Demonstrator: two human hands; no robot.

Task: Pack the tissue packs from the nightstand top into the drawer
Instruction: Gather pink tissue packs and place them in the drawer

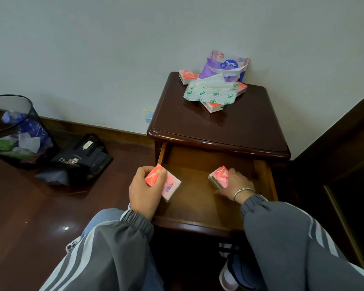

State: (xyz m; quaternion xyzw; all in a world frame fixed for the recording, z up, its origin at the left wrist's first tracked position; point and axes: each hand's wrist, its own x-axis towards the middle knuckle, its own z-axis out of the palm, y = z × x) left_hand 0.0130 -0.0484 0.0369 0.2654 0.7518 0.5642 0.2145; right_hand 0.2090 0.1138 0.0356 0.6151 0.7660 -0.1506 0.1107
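Two packs (172, 184) over drawer (198, 196), L fingers (142, 170) round one, R fingers (232, 173) other

I have only one view, from the camera worn on the person's head. It faces forward and down, from above and in front of the nightstand (219, 127), so I see its top as a slanted plane and I look straight into the open drawer (200, 198). The lens is wide, so it also takes in the wall (93, 49) behind, and the floor (19, 217) with the waste basket (15, 131) at the left edge. The camera is near. The left hand (143, 192) and the right hand (233, 183) lie low in the middle of the frame, and the grey sleeves (114, 248) fill the bottom.
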